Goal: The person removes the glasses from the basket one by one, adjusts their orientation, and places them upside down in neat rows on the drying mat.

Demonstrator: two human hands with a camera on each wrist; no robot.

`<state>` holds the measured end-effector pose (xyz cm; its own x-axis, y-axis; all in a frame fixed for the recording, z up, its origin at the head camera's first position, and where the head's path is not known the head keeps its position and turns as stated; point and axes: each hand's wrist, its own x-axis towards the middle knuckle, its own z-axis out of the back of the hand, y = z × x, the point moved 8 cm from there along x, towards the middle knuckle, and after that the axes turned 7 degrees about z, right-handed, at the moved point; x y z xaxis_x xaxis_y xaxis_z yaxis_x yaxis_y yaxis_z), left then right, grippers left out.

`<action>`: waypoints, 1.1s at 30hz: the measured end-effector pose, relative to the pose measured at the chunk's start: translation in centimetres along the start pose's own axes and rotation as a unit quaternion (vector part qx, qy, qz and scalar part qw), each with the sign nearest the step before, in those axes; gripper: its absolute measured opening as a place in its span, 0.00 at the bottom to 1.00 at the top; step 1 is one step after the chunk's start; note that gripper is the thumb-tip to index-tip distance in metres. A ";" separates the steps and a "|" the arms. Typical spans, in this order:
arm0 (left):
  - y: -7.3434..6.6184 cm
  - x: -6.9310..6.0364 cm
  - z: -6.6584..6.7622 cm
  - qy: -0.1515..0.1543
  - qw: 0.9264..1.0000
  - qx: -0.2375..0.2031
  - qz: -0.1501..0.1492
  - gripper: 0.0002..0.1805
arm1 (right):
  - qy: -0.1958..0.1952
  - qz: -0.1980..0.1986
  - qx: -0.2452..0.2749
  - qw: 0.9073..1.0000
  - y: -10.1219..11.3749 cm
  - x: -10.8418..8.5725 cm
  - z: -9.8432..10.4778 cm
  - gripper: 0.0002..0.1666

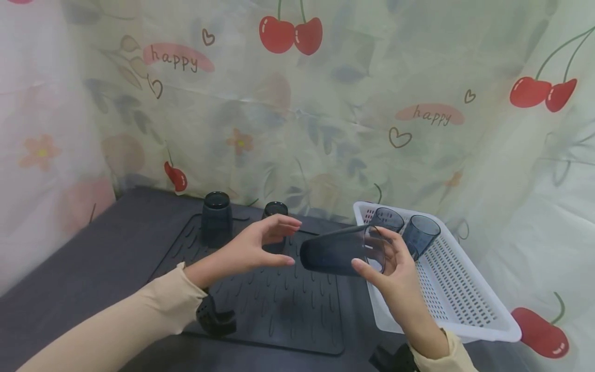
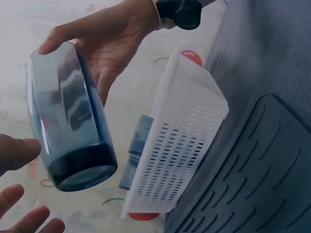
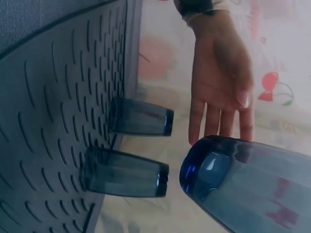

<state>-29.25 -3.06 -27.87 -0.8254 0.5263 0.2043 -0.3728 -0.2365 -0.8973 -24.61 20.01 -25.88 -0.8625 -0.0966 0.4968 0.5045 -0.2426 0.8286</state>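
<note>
- Your right hand [image 1: 397,268] grasps a smoky blue glass [image 1: 334,251] near its mouth, thumb on the near side and fingers curled round the far side.
- Your left hand [image 1: 253,245] is released and holds nothing: its fingers and thumb are spread apart in a loose C, facing the base of that glass. The thumb tip is just beside the glass, with a gap visible in the left wrist view.
- The held glass is in the air, lying almost on its side, with its thick, dark base toward your left hand and its mouth toward your right. It hangs above the gap between the drying mat [image 1: 297,320] and the white basket [image 1: 465,289].
- Behind your left hand, two glasses stand upside down at the far part of the mat: a left one [image 1: 216,227] in plain sight and a right one [image 1: 275,208] partly covered by your fingers.
- To your right, the basket has a near glass [image 1: 420,235] and a far glass [image 1: 387,219] leaning at its far end, mouths up. Your right hand hides part of what lies there.
- Everything rests on a dark grey table [image 1: 69,279], with a cherry-printed curtain [image 1: 344,129] behind it.
</note>
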 end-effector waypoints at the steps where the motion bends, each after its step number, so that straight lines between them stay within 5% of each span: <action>1: 0.0 0.0 -0.2 0.003 1.000 0.001 0.002 0.35 | 0.000 -0.001 0.004 1.000 -0.1 0.0 -0.2 0.39; 17: 0.5 0.4 -2.3 0.042 0.999 0.000 0.008 0.38 | -0.002 0.004 0.034 0.999 -0.5 -0.5 -1.8 0.38; 33: 1.2 0.8 -2.9 0.042 0.999 -0.004 0.004 0.40 | -0.015 0.018 0.060 0.998 -0.7 -0.6 -2.3 0.38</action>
<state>-29.12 -0.51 -29.89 -0.7900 0.5907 0.1645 -0.3628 -0.2341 -0.9020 -24.53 17.98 -27.31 -0.8425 -0.0731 0.5337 0.5387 -0.1223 0.8336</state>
